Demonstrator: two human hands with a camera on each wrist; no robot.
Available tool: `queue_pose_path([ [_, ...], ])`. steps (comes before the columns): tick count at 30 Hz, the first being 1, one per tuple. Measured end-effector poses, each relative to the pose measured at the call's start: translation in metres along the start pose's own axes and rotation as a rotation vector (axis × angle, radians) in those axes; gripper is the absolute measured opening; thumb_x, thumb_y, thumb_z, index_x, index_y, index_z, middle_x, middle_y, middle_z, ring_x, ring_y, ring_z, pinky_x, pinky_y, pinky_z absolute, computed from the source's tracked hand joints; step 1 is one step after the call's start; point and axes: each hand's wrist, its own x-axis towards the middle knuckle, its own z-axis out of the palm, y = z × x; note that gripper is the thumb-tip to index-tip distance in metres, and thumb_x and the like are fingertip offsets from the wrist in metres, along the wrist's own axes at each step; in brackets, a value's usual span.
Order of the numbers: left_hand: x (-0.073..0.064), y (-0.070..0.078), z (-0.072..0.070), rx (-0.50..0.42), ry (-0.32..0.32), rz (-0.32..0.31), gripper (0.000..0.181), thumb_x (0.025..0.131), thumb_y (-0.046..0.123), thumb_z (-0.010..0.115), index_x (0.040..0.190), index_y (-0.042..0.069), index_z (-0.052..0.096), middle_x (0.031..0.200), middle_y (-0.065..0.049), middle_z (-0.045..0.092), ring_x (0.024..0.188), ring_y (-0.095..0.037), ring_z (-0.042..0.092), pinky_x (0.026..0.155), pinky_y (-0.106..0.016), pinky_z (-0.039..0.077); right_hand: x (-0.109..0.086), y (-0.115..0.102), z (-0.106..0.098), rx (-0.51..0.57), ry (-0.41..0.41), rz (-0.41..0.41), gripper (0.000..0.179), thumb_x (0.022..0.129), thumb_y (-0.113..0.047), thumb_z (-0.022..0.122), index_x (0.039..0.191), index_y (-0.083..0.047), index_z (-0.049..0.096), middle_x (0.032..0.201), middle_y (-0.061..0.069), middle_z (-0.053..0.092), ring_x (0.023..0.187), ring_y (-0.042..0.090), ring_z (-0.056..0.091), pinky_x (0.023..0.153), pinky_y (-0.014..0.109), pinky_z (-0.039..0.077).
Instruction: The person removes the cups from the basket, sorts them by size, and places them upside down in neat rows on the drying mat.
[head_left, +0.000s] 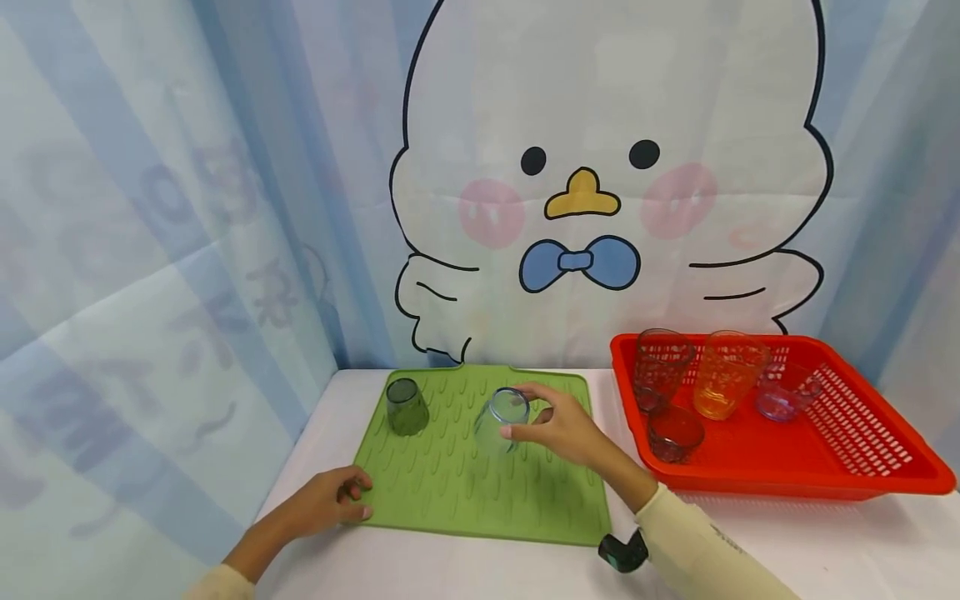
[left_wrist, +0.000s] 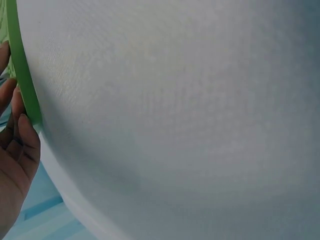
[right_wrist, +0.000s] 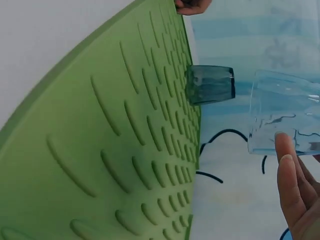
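"How will that glass handle, do you think?"

"Light and stiff, I'd guess, but breakable, and slick if wet. I'd take it by the sides, near the upper end."

"Is that where the right hand has it?"

"Yes. The fingers are parted from the thumb by just the glass's width, pinching it close to the upper end. Most of it hangs below them, above the mat and to the right of the dark cup."

"And the left hand?"

"Loosely bent at the mat's near left corner, touching the edge; I see nothing pinched there."
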Motion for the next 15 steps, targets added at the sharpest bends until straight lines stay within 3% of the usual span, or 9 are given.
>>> queue_pose_path([
  [5, -0.001, 0.000, 0.001, 0.004, 0.012, -0.007, 0.035, 0.086, 0.023, 0.079, 0.110, 0.003, 0.064, 0.092, -0.002, 0.059, 0.077, -0.007, 0.051, 0.066, -0.023, 0.046, 0.020, 0.002, 0.009, -0.063, 0.011, -0.028, 0.066, 0.080, -0.037, 0.085, 0.137, -0.015, 0.060, 0.128, 0.013, 0.064, 0.067, 0.015, 0.060, 0.063, 0.030, 0.053],
  [8, -0.001, 0.001, 0.001, 0.008, 0.018, -0.005, 0.035, 0.086, 0.023, 0.079, 0.110, 0.004, 0.064, 0.092, -0.002, 0.060, 0.077, -0.006, 0.052, 0.067, -0.023, 0.047, 0.032, 0.006, 0.015, -0.106, 0.019, -0.039, 0.067, 0.080, -0.038, 0.085, 0.137, -0.013, 0.060, 0.128, 0.015, 0.064, 0.068, 0.017, 0.061, 0.062, 0.030, 0.052],
  [12, -0.002, 0.001, 0.001, 0.009, 0.025, -0.003, 0.035, 0.086, 0.024, 0.079, 0.110, 0.003, 0.064, 0.092, -0.002, 0.060, 0.078, -0.006, 0.052, 0.068, -0.024, 0.047, 0.047, 0.012, 0.021, -0.178, 0.037, -0.030, 0.068, 0.079, -0.041, 0.085, 0.136, -0.014, 0.061, 0.127, 0.014, 0.066, 0.096, 0.029, 0.067, 0.070, 0.035, 0.053],
  [15, -0.002, 0.002, 0.002, 0.010, 0.026, -0.002, 0.035, 0.086, 0.025, 0.079, 0.110, 0.004, 0.064, 0.093, -0.002, 0.061, 0.079, -0.006, 0.052, 0.068, -0.024, 0.048, 0.056, 0.014, 0.026, -0.211, 0.037, -0.007, 0.069, 0.078, -0.042, 0.085, 0.137, -0.015, 0.061, 0.127, 0.012, 0.066, 0.116, 0.035, 0.062, 0.080, 0.042, 0.053],
])
